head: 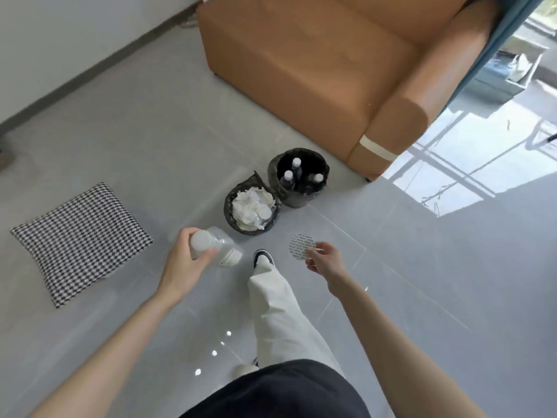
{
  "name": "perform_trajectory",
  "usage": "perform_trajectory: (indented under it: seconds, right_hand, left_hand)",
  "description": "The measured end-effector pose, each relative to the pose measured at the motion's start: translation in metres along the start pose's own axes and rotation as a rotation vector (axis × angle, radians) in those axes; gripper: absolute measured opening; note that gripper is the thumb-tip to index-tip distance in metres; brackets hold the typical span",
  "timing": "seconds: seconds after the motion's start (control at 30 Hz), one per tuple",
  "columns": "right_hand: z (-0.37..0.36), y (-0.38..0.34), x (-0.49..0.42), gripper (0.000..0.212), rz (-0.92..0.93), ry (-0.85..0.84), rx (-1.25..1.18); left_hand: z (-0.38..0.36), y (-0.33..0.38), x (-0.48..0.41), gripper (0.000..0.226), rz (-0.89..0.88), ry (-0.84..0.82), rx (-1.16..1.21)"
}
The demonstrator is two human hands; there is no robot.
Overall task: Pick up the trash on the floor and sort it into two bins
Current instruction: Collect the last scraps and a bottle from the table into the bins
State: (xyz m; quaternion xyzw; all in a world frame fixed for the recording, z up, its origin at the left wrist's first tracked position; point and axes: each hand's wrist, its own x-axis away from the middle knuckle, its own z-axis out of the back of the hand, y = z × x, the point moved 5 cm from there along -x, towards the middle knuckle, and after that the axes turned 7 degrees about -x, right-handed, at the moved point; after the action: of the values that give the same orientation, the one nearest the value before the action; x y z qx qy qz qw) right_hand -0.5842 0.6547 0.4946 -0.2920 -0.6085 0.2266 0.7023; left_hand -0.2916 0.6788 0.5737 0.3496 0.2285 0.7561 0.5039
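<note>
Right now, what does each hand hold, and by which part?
The left hand grips a bottle around its capped end. The right hand pinches a round seal by its edge.

Floor point(144, 152) w/ 2 bins point(227, 206), cushion point(81, 241) (checked), sofa point(301, 70)

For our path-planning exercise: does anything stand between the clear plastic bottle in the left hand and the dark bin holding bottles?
Yes: the dark bin of white paper sits between the clear plastic bottle and the dark bin holding bottles. Above it, nothing visible.
</note>
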Motion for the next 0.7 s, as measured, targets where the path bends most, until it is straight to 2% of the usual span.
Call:
perform_trajectory:
  seconds: [0.37,0.7]
  right_hand:
    - [-0.106,-0.053,-0.161,0.014,-0.167,-0.025,0.197]
    - [-0.194,0.005,-0.291,0.022,-0.252,0.001,0.419]
  left_hand:
    - [0.015,-0.022,-0.163,0.040,0.189,0.018,-0.002]
    - [-0.027,-0.089,-0.264,0.036,0.216,-0.093,0.060]
